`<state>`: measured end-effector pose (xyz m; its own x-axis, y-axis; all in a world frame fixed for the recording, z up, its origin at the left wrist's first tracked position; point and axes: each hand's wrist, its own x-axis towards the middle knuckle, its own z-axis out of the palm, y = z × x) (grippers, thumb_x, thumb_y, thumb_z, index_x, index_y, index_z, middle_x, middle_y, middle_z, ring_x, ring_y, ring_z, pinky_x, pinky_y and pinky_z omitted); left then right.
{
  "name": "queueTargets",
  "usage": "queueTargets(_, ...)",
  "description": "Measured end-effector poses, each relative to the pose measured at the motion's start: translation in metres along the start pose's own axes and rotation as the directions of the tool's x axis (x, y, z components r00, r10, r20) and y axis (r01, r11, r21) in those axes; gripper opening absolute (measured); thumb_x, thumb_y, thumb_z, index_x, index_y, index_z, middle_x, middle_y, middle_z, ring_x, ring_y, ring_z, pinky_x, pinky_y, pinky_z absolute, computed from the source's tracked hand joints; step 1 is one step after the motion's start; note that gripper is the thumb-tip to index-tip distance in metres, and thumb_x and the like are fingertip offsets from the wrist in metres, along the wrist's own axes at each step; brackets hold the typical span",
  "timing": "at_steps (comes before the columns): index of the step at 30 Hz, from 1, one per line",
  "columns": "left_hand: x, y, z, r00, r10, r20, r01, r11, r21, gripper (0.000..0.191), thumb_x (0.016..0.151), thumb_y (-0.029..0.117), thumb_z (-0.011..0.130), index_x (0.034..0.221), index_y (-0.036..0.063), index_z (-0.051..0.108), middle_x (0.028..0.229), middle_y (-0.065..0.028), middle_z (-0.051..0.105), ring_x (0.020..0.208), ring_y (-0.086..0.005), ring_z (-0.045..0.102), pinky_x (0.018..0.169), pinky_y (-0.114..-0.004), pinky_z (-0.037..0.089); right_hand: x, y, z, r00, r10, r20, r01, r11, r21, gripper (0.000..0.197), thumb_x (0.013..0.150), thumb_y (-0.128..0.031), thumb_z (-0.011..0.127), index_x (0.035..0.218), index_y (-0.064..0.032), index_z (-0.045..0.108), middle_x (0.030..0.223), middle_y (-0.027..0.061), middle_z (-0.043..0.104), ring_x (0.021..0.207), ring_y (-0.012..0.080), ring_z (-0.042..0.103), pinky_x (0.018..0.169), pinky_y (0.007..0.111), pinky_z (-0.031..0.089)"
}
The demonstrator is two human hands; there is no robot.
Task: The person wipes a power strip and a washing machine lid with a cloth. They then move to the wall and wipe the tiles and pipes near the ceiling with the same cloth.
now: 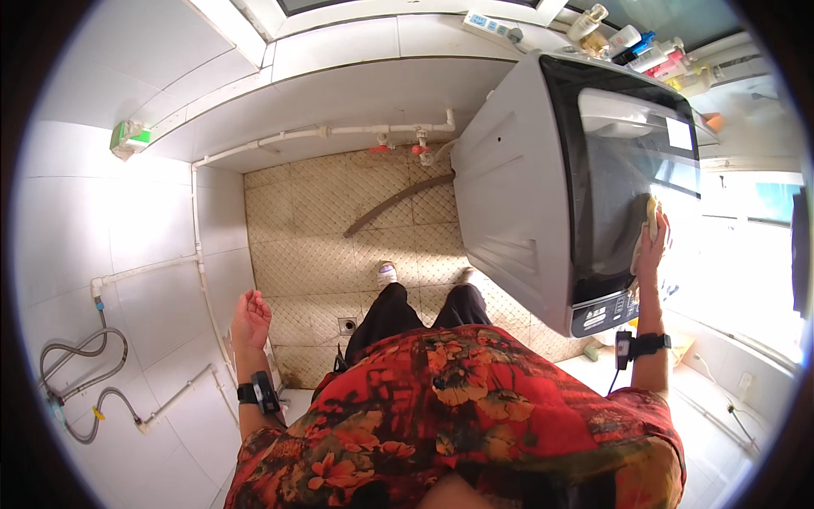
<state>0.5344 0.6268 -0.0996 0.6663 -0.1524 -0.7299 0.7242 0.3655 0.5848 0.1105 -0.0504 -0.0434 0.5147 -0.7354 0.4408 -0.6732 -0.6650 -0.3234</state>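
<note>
A pale cloth [651, 219] is pressed under my right hand [653, 245] onto the dark glossy lid of a grey top-loading washing machine [518, 191]. The hand lies near the lid's right side, above the control panel [604, 312], which bears writing. Part of the cloth is hidden beneath the fingers. My left hand [252, 318] hangs in the air at the left, palm up with fingers loosely curled, and holds nothing. Each forearm wears a black strap with a small device.
A grey drain hose [397, 202] runs over the tiled floor [299, 254] from the machine. Pipes with red-handled taps [420, 149] line the wall. Several bottles [636, 51] and a power strip [488, 27] stand on the ledge. A floor drain [347, 326] lies near my feet.
</note>
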Motion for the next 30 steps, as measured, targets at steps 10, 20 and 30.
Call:
queueTargets(10, 0.019, 0.013, -0.043, 0.997, -0.061, 0.042, 0.066, 0.989, -0.136, 0.019, 0.089, 0.019, 0.057, 0.1, 0.0043, 0.056, 0.093, -0.0054, 0.061, 0.079, -0.0149, 0.059, 0.071, -0.029, 0.051, -0.002, 0.006, 0.011, 0.999, 0.012, -0.04, -0.013, 0.999, -0.033, 0.035, 0.087, -0.016, 0.053, 0.121, -0.0072, 0.048, 0.124, 0.0163, 0.048, 0.115, 0.0345, 0.044, 0.098, 0.044, 0.03)
queueTargets(20, 0.107, 0.099, -0.025, 0.961, 0.219, 0.167, -0.182, 0.96, -0.213, 0.013, 0.09, 0.016, 0.053, 0.097, 0.0052, 0.056, 0.09, -0.005, 0.062, 0.078, -0.0136, 0.059, 0.069, -0.027, 0.049, 0.098, -0.133, 0.017, 0.994, 0.105, -0.033, -0.093, 0.96, 0.265, 0.038, 0.084, -0.017, 0.057, 0.12, -0.0085, 0.049, 0.104, 0.012, 0.057, 0.096, 0.0239, 0.055, 0.084, 0.033, 0.043)
queueTargets(30, 0.121, 0.116, 0.142, 0.951, 0.193, 0.239, -0.151, 0.971, -0.183, 0.015, 0.091, 0.018, 0.052, 0.098, 0.0067, 0.058, 0.091, -0.0041, 0.062, 0.079, -0.0138, 0.059, 0.07, -0.027, 0.049, 0.243, -0.397, 0.299, 0.994, -0.041, 0.105, -0.02, 0.852, 0.523, 0.03, 0.078, -0.022, 0.061, 0.105, -0.0084, 0.058, 0.102, 0.0153, 0.058, 0.094, 0.0337, 0.056, 0.082, 0.039, 0.045)
